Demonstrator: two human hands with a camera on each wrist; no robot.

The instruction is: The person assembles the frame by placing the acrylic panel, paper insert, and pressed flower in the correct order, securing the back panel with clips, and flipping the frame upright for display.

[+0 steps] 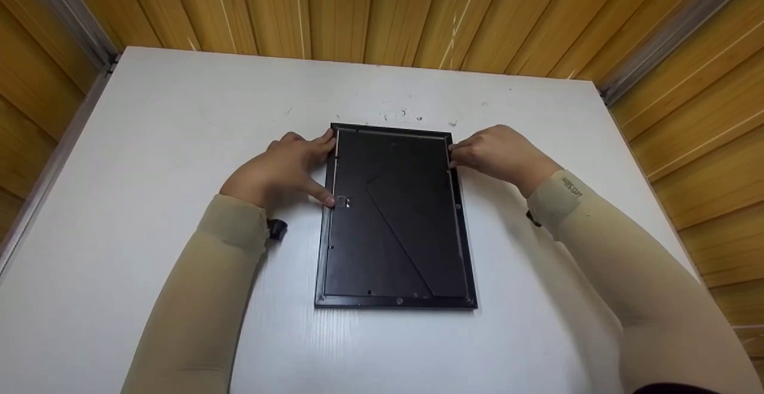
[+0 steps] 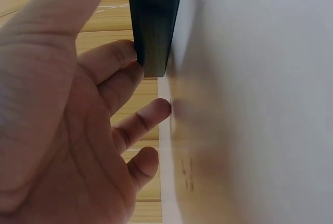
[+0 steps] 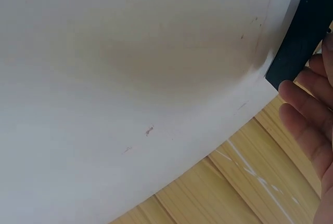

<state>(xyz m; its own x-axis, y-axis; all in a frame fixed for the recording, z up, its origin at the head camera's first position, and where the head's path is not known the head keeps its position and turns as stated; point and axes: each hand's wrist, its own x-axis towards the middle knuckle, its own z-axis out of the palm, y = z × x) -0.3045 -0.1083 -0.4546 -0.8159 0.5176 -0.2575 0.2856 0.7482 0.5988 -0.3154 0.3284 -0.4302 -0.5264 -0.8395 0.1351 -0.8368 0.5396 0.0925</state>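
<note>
A black picture frame lies face down on the white table, its backing board and the diagonal line of its stand facing up. Along its left edge my left hand is spread: the thumb touches the edge beside a small metal hanger, and the fingertips touch near the upper left corner. In the left wrist view, two fingertips meet the frame's side while the others are apart from it. My right hand pinches the upper right edge with bent fingers; the exact contact under them is hidden.
The white table surrounds the frame, with several small marks beyond its top edge. Wood-look panels rise behind the table and at both sides. A black wrist device sticks out beside the left sleeve.
</note>
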